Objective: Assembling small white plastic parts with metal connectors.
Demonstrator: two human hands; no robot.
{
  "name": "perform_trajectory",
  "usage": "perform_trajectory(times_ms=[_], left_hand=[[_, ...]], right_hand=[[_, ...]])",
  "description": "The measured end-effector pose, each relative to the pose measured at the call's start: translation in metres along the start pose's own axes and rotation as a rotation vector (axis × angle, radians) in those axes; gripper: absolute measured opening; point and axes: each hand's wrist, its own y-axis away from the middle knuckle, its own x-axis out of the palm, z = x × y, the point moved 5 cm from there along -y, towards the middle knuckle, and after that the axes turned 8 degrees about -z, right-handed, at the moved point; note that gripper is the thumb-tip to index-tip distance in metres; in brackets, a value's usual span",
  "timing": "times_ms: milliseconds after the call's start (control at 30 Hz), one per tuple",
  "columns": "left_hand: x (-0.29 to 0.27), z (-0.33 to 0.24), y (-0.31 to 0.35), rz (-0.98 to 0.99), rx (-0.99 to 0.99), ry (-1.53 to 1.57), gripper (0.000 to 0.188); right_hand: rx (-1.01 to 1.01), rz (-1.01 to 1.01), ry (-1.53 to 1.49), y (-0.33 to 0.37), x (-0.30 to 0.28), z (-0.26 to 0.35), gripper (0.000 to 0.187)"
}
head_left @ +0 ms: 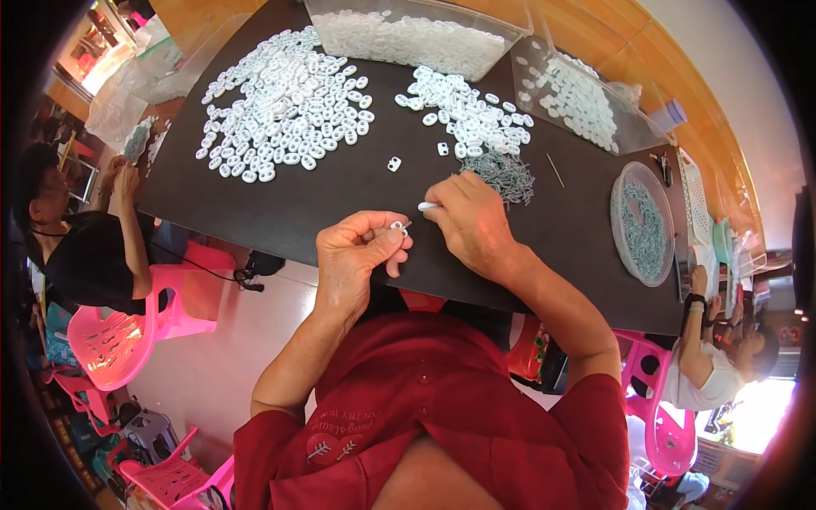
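Note:
My left hand (364,245) is closed in a pinch on a small white two-holed plastic piece (399,227), near the table's front edge. A thin, dark tip shows beside that piece, too small to name. To its right, my right hand (473,219) grips a white oval plastic piece (427,206) between thumb and fingers, the rest hidden by the hand. Just beyond my right hand lies a heap of small grey slender parts (510,177), which the hand partly covers. A single white two-holed piece (393,164) lies beyond my left hand.
On the dark table (280,204), white pieces form a large pile (285,106) and a smaller pile (472,115). Clear bins (518,32) stand behind. A round tub (620,242) of grey parts and a thin stick (555,170) are at right. Other people sit at both sides.

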Motion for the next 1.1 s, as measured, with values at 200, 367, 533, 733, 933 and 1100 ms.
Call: perform_trajectory(times_ms=[200, 367, 533, 733, 933, 1100], left_hand=[[0.012, -0.006, 0.001, 0.046, 0.039, 0.005, 0.017], [0.016, -0.006, 0.004, 0.059, 0.024, 0.001, 0.018], [0.022, -0.010, 0.008, 0.038, 0.062, 0.036, 0.018], [0.021, -0.010, 0.012, 0.017, 0.095, -0.003, 0.019], [0.022, -0.010, 0.014, 0.013, 0.117, -0.068, 0.020], [0.020, -0.009, 0.015, -0.048, 0.139, -0.069, 0.020]], right_hand=[[0.249, 0.067, -0.275, 0.000, -0.021, 0.010, 0.013], [0.718, 0.024, -0.802, 0.017, -0.012, -0.002, 0.011], [0.861, -0.173, -1.030, 0.028, -0.008, -0.004, 0.016], [1.014, -0.221, -1.021, 0.033, -0.008, -0.003, 0.015], [1.094, -0.284, -1.141, 0.032, -0.003, -0.004, 0.014], [1.114, -0.286, -1.158, 0.030, 0.003, -0.001, 0.012]])
